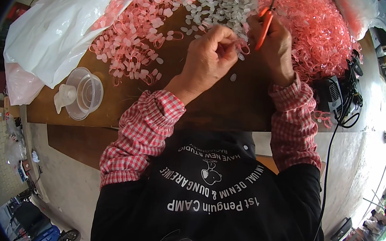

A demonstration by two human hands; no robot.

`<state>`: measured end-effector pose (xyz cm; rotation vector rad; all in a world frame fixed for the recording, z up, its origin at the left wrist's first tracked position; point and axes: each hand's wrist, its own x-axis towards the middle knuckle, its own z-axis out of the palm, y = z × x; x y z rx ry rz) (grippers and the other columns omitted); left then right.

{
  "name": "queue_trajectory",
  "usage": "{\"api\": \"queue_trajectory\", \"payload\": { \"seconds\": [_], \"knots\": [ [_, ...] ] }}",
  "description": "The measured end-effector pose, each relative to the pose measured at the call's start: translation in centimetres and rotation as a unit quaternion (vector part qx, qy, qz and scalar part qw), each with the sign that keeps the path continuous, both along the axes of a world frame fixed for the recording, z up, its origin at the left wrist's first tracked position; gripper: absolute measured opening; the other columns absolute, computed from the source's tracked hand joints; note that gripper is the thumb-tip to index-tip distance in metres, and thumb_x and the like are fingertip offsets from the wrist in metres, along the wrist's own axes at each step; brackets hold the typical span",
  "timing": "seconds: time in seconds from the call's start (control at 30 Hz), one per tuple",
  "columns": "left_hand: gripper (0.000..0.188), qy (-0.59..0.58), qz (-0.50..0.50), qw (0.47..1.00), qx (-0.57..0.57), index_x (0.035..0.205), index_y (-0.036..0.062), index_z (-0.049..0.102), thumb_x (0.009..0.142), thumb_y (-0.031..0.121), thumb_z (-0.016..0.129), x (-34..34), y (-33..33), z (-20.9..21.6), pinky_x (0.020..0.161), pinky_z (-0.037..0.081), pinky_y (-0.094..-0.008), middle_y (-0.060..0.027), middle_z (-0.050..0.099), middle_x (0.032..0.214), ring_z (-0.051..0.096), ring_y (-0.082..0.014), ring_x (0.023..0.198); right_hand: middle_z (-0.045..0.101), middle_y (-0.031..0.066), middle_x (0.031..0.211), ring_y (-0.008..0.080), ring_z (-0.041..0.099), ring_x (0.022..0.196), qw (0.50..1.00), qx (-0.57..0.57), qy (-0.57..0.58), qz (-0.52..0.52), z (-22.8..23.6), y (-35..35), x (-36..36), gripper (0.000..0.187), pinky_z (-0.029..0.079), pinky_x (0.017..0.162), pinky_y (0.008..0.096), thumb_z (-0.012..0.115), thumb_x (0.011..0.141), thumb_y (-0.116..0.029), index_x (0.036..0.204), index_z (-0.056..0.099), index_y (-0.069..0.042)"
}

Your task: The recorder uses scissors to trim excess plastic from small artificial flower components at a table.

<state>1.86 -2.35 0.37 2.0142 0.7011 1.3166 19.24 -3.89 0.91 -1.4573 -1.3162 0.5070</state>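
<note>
My left hand (204,62) is closed, thumb and fingertips pinching a small pink plastic loop piece (244,47) above the brown table. Just to its right, my right hand (279,49) is wrapped around orange-handled snips (263,31) whose dark blades point away from me; they look apart from the loop. Beyond my hands lies a scatter of small whitish oval pieces (223,5). A large heap of glossy pink loop pieces (319,35) rises at the far right. Flatter pink pieces, several with loops (135,40), spread across the left.
A white plastic bag (66,25) covers the table's far left. Near the left edge stand a clear plastic tub (92,94) and a crumpled white item (65,97). Black cables (347,102) and a dark box (333,91) sit by the right edge. A translucent bag (360,13) lies beyond the heap.
</note>
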Motion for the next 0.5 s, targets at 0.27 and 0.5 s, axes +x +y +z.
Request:
{"api": "queue_trajectory", "payload": {
  "seconds": [0.27,0.5],
  "knots": [
    [0.048,-0.237,-0.096,0.852,-0.457,0.105,0.0047,0.057,0.092,0.051,0.059,-1.1,1.5,1.3,0.072,0.050,-0.0300,-0.0064,0.064,0.098,0.060,-0.0140,0.079,0.063,-0.0008,0.067,0.0038,0.058,0.059,0.998,-0.030,0.031,0.048,0.5,-0.9,0.9,0.021,0.043,0.051,0.0210,0.072,0.087,-0.021,0.098,0.067,-0.004],
    [0.054,-0.338,-0.214,0.773,-0.493,0.121,0.0038,0.049,0.094,0.050,0.055,-0.9,1.4,1.1,0.080,0.051,-0.0375,-0.0132,0.058,0.113,0.059,-0.0229,0.099,0.056,0.0085,0.063,0.0158,0.054,0.055,0.986,0.074,-0.105,0.107,0.3,-1.1,-1.8,0.026,0.046,0.054,0.0297,0.078,0.079,-0.021,0.093,0.067,-0.002]
  ]
}}
